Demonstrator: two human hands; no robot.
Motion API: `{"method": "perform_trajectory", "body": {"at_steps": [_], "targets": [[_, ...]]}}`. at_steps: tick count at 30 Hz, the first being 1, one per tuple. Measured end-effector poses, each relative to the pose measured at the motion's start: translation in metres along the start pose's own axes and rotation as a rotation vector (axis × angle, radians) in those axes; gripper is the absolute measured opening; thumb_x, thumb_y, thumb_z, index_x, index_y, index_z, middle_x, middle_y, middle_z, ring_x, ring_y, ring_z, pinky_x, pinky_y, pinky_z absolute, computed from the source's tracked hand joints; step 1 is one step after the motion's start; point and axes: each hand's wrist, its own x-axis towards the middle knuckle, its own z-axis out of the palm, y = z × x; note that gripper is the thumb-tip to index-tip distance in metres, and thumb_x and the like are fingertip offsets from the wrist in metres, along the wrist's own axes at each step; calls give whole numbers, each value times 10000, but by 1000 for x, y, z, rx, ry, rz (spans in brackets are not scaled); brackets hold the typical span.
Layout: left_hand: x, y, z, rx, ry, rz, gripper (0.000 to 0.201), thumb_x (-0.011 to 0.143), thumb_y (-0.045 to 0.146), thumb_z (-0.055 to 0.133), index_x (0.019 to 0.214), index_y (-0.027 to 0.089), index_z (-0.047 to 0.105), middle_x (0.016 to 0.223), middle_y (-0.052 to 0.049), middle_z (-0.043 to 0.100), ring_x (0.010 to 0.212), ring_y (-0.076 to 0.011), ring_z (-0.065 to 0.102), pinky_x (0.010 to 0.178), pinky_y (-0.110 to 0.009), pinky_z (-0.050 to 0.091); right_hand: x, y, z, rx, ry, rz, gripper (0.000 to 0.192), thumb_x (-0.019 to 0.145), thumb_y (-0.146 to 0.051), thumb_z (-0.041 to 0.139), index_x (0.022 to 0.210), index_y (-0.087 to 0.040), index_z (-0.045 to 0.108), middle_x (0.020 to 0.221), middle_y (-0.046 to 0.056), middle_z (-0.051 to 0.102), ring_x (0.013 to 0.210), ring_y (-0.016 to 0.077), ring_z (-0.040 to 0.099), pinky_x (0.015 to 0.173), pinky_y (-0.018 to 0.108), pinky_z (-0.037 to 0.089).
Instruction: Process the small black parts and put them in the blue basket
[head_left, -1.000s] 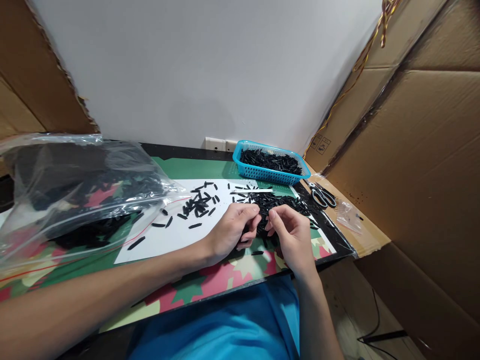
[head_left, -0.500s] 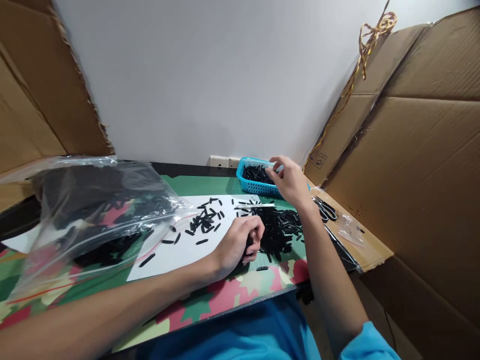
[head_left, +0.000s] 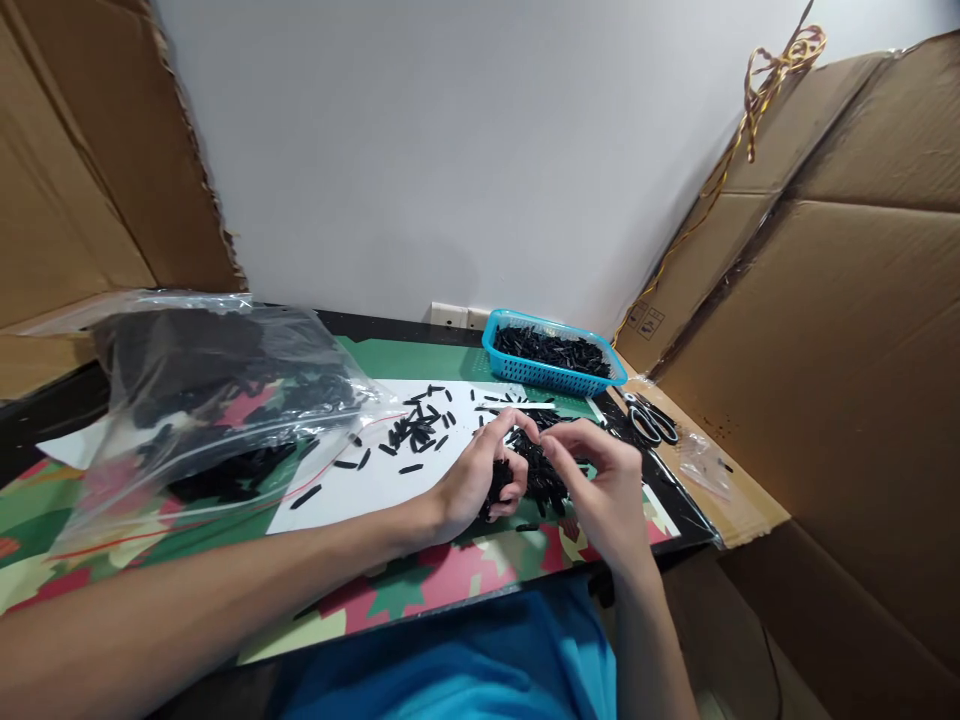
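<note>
My left hand (head_left: 476, 475) is curled around a clump of small black strips (head_left: 498, 488), with its index finger reaching toward the right. Opposite it, my right hand (head_left: 604, 485) has thumb and index fingertips pinched together, almost meeting the left index fingertip. Whatever is between those fingertips is too small to make out. Under and between both hands lies a dark heap of black strips (head_left: 546, 490). Other loose strips (head_left: 411, 432) are scattered over a white sheet (head_left: 352, 512). A thin white stick (head_left: 525, 405) lies just behind the heap.
A blue basket (head_left: 555, 380) full of black strips stands against the wall. At the left, a clear zip bag (head_left: 247, 400) covers more dark pieces. Scissors (head_left: 651, 422) and a small plastic bag (head_left: 703, 465) lie at the right, beside a tall cardboard panel (head_left: 840, 330).
My right hand has come back from above the blue basket to my left hand. The left index finger has straightened out from the curled hand. The view has shifted slightly.
</note>
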Motion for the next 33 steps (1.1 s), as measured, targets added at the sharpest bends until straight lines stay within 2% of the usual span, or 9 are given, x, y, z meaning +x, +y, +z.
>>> {"method": "perform_trajectory", "body": {"at_steps": [2,5,9,14,18,21,23,26,33], "targets": [[0,-1,1,-18,-33,-1,458,999,689,335,1096,268,489,511,79,479,375,-93,299,356,-148,275,-10,-1,6,15,-73,-6,121,998,-268,670,934,-228,765,894,33,729,794,191,649,727,311,495],[-1,-1,4,-34,-22,-2,496,979,713,382,1153,262,496,631,54,535,411,-89,346,349,-143,265,-16,-2,14,12,-143,-4,123,1006,-238,652,1014,-245,774,952,40,713,826,194,656,752,315,503],[-3,3,8,-37,-7,-10,523,960,734,432,1178,262,490,579,97,434,386,-81,310,338,-141,269,-15,-2,18,7,-158,11,182,1032,-208,589,1037,-241,768,1041,56,682,869,189,676,771,305,517],[-3,4,8,-12,41,-29,469,985,692,421,1156,265,511,523,99,407,376,-92,315,332,-141,266,-17,3,15,-18,-179,-16,175,1023,-157,579,966,-219,732,1021,43,657,925,184,681,808,289,509],[-2,3,7,12,43,4,349,1008,604,463,1070,264,517,536,95,418,385,-86,323,337,-138,275,-17,7,19,-46,-68,-41,182,1034,-154,548,918,-207,678,951,28,635,873,163,647,790,275,492],[0,3,6,34,14,13,273,1002,525,539,992,256,495,579,88,482,398,-68,317,347,-127,272,-15,9,20,88,82,55,136,1035,-226,584,935,-205,674,888,14,651,778,147,635,707,256,499],[2,3,4,64,4,25,278,1018,504,515,928,244,483,508,102,432,378,-64,271,345,-129,269,-12,11,19,204,151,138,135,1028,-283,611,947,-199,678,810,-1,653,681,134,617,640,246,501],[4,2,2,111,-30,41,337,1032,504,494,851,220,489,466,99,404,374,-58,246,350,-140,277,-8,14,17,306,178,199,175,997,-341,662,927,-183,690,739,-9,644,616,127,600,584,236,510],[3,-2,2,135,-46,80,359,1039,538,501,867,222,489,482,101,411,382,-52,239,365,-143,264,-9,20,17,372,186,239,215,956,-385,717,939,-171,726,754,0,658,603,118,584,534,219,530]]}}
